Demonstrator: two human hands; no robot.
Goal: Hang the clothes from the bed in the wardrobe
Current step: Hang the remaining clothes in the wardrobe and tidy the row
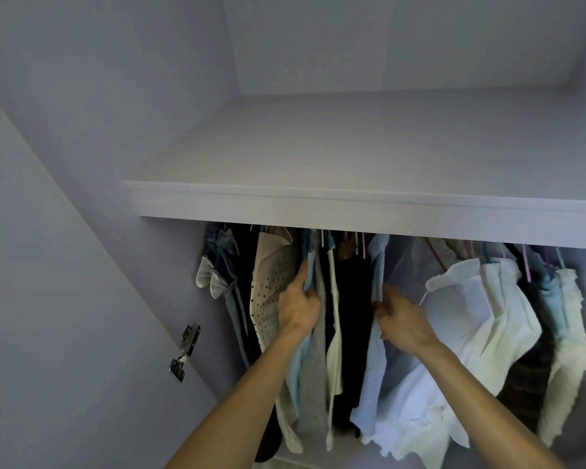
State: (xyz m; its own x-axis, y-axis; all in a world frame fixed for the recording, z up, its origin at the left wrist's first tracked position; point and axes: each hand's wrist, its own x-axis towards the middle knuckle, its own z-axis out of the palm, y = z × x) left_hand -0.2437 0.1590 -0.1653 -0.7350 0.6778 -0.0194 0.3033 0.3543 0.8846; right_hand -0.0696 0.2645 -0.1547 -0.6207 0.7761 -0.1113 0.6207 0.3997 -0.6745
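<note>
Both of my hands reach into the wardrobe among clothes hanging under a white shelf (352,211). My left hand (298,304) grips the edge of a light blue garment (296,370), beside a cream dotted top (271,289). My right hand (403,319) is closed on a pale blue striped shirt (371,394) next to a black garment (351,316). A gap of dark clothes lies between the two hands. The rail and the hanger hooks are mostly hidden behind the shelf edge.
White shirts (471,316) and a cream fringed piece (569,360) hang to the right. Jeans (224,265) hang at the far left by the wardrobe side wall. A metal door hinge (185,352) sits on the open door at the left.
</note>
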